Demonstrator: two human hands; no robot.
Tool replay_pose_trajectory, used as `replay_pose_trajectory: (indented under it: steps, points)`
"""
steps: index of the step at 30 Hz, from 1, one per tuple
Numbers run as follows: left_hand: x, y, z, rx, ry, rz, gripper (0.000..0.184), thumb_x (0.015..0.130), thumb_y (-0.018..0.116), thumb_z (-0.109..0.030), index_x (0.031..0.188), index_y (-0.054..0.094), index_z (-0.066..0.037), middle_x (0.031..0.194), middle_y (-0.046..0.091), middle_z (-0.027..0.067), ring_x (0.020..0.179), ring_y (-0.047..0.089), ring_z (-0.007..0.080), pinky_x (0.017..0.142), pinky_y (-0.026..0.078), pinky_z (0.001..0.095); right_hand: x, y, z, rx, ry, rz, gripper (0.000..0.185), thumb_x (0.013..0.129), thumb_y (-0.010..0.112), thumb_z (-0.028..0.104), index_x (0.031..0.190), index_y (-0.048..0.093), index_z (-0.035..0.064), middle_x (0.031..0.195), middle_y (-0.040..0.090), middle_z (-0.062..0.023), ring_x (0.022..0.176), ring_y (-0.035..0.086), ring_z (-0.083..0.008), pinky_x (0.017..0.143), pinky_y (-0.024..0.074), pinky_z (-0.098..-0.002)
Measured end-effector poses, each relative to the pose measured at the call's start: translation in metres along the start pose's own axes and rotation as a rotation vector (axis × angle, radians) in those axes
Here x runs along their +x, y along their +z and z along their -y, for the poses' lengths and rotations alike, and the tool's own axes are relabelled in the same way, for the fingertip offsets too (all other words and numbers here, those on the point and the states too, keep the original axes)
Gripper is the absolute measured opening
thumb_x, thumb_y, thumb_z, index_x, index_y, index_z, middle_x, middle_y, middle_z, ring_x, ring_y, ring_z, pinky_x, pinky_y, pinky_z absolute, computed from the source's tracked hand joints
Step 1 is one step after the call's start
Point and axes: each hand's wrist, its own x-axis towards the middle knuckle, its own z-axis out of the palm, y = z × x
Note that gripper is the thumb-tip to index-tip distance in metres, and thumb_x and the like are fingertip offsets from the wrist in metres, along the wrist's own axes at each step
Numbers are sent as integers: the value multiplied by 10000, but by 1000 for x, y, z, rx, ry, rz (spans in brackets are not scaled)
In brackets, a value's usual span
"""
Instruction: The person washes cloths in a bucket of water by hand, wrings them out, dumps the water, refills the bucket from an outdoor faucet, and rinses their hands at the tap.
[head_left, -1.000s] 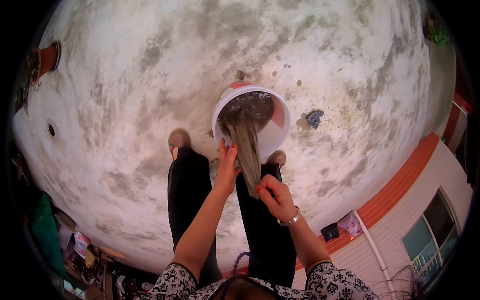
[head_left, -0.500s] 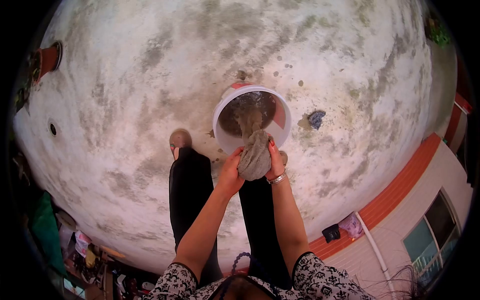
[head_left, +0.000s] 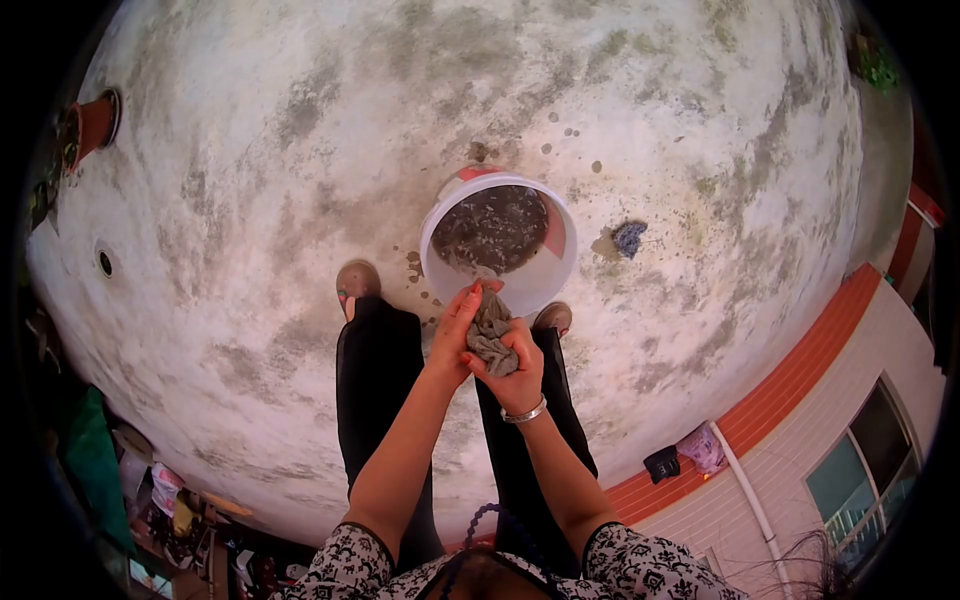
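A bunched, wet grey-brown cloth point(head_left: 491, 335) is between my hands, over the near rim of a white bucket point(head_left: 540, 290). My left hand point(head_left: 455, 335) is closed on its left side, with the fingertips at its upper end. On the right, my right hand point(head_left: 515, 365) has its fingers wrapped round the lower part. Dark, murky water point(head_left: 495, 228) with ripples on its surface lies inside the bucket.
My feet stand either side of the bucket's near edge on the stained floor point(head_left: 300, 200). A small blue-grey rag point(head_left: 628, 239) lies to the right. At far left are a plant pot point(head_left: 97, 122) and a round hole point(head_left: 104, 262); clutter lies lower left.
The cloth first hung long into the water; now it is gathered up and squeezed into a small bunch, out of the water. My right hand has moved up and left, close to my left hand.
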Motion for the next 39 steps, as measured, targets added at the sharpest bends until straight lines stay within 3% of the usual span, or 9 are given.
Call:
replay_pose_trajectory:
  steps: [7,9,13,15,19,23,31,37,39]
  points:
    - [-2,17,11,135,128,-178,139,725,536,-72,847,481,-35,883,498,18,770,470,94,688,383,223,7,2,-31,894,610,-512,148,700,537,9,818,454,39,810,523,-37,720,513,-144,658,424,-260]
    - [-2,22,9,701,428,-143,107,692,539,-32,776,474,-43,794,490,29,732,457,97,653,377,222,8,3,-38,1187,800,-436,185,751,497,111,917,451,44,884,512,-68,799,504,-168,713,414,-282]
    - [-16,52,1,634,517,-202,150,622,560,0,739,481,-53,745,468,41,709,453,150,636,372,257,13,-7,-28,1356,905,-251,323,792,421,279,990,450,26,863,523,-66,818,496,-177,764,394,-299]
    - [-22,52,3,1089,839,-66,216,536,562,36,720,488,-50,757,459,54,705,438,196,694,370,291,12,-11,-24,1401,1028,-125,378,803,370,345,1001,450,32,901,507,-75,862,481,-200,821,361,-335]
    - [-53,72,9,1215,1012,23,254,465,576,14,700,507,-54,795,468,72,746,430,261,709,363,346,16,-34,-3,1744,1015,373,241,802,396,232,922,461,34,940,475,-117,897,466,-246,825,355,-444]
    - [-72,97,9,1350,1271,176,186,495,572,-17,666,519,-69,796,496,54,811,459,235,729,385,360,32,-56,23,1559,1019,606,283,742,432,146,974,454,-15,817,480,-114,808,481,-272,807,355,-503]
    - [-82,102,21,1786,1509,666,85,559,481,-146,607,507,-80,637,456,16,731,496,180,755,393,297,66,-69,54,456,603,1324,268,691,442,102,906,565,-2,549,459,-37,511,418,-112,486,353,-235]
    - [-39,70,65,2033,1509,698,115,563,479,-197,553,506,-86,615,471,28,667,477,162,673,392,290,66,-44,39,-226,576,1283,245,671,436,60,831,615,105,655,560,-71,603,511,-139,569,403,-256]
    - [-28,68,68,2077,1377,731,188,666,443,-178,766,512,-35,753,514,81,723,483,208,668,383,308,65,-37,33,-365,393,1260,257,662,431,59,823,618,132,713,572,-66,672,527,-162,610,410,-271]
